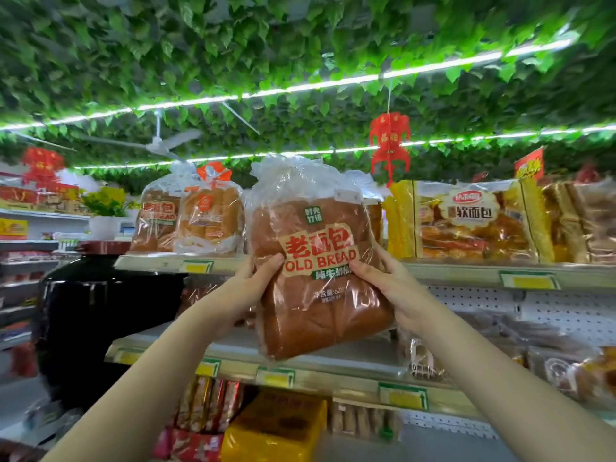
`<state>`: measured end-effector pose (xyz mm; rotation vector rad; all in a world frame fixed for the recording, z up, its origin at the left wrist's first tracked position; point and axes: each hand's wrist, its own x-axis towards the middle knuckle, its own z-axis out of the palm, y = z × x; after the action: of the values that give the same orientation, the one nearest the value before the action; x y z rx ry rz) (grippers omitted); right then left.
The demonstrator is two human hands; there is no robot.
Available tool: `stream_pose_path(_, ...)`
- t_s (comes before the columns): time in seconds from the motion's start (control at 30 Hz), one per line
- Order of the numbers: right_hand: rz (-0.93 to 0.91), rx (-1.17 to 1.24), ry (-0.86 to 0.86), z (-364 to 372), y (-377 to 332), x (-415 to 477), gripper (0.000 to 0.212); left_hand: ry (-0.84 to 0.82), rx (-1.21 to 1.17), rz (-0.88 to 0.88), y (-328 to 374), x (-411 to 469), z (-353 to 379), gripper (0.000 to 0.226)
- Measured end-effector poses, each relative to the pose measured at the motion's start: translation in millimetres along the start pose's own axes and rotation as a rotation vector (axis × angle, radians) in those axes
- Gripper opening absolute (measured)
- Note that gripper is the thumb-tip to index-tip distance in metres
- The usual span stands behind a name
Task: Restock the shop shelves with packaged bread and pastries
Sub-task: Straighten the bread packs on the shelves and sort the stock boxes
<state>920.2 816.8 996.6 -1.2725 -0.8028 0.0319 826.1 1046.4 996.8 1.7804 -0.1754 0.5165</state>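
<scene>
A brown loaf in a clear bag labelled OLD BREAD (316,305) is raised in front of the top shelf (466,271). My left hand (256,281) grips its left side with the thumb across the front. On the other side, my right hand (383,278) holds the bag with its thumb on the label. The bag's knotted top reaches above the shelf edge. Two more bagged loaves (190,221) stand on the top shelf to the left. The bag hides my fingers behind it.
Yellow packs of soft bread (470,221) fill the top shelf to the right. The middle shelf (233,348) carries wrapped pastries (566,365) on its right. Boxed and bagged snacks (276,428) lie on the lowest shelf. A dark round object (100,321) stands at left. Leafy ceiling overhead.
</scene>
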Motion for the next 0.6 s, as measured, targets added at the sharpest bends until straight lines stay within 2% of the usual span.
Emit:
stream_pose_path(0.1, -0.075, -0.041, 0.031, -12, -14, 10, 0.065, -0.027, 0.055, -0.031, 12, 14, 6, 0.050)
stream_pose_path(0.23, -0.133, -0.072, 0.065, -24, -27, 28, 0.066, 0.019, 0.011, 0.068, 28, 36, 12, 0.040)
stream_pose_path(0.33, -0.209, -0.122, 0.118, -29, -33, 50, 0.071, 0.139, -0.053, 0.184, 34, 62, 19, 0.027)
stream_pose_path(0.47, -0.281, -0.250, 0.187, -32, -41, 86, 0.110, 0.265, -0.130, 0.235, 34, 116, 19, 0.034)
stream_pose_path(0.6, -0.310, -0.324, 0.183, -41, -39, 127, 0.110, 0.218, -0.190, 0.275, 26, 173, 16, 0.024)
